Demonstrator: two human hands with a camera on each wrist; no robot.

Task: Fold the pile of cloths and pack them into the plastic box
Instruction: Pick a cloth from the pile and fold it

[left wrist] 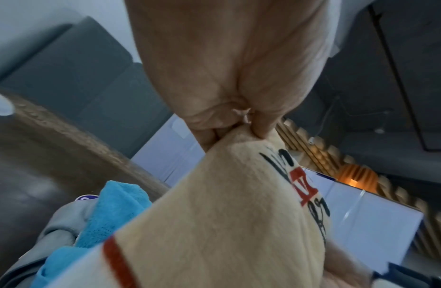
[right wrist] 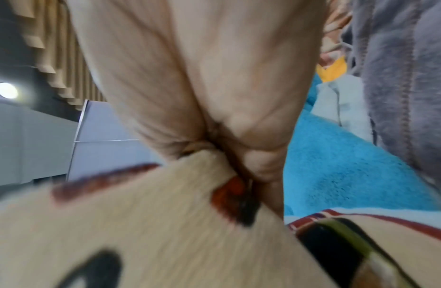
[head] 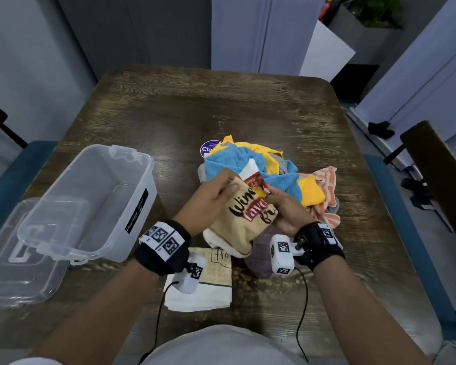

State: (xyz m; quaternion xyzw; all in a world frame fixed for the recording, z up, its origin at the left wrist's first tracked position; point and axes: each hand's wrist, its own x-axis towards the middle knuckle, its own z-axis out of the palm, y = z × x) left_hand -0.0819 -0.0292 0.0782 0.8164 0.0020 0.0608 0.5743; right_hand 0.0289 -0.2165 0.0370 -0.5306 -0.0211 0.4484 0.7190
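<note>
A beige cloth (head: 241, 219) printed with black and red lettering hangs above the table between both hands. My left hand (head: 216, 192) pinches its upper left edge, and my right hand (head: 279, 204) pinches its right edge. The wrist views show each pinch close up: the left hand (left wrist: 229, 124) on the beige cloth (left wrist: 214, 214), the right hand (right wrist: 234, 155) on the same cloth (right wrist: 140, 224). Behind lies the pile of cloths (head: 271, 175): blue, yellow, grey, orange-striped. The clear plastic box (head: 90, 204) stands open at the left.
The box lid (head: 19, 272) lies flat at the table's near left corner. A folded white and beige cloth (head: 203, 283) rests near the front edge, with a mauve cloth (head: 261, 256) beside it. A round purple sticker (head: 208, 148) sits behind the pile. A dark chair (head: 437, 180) stands right.
</note>
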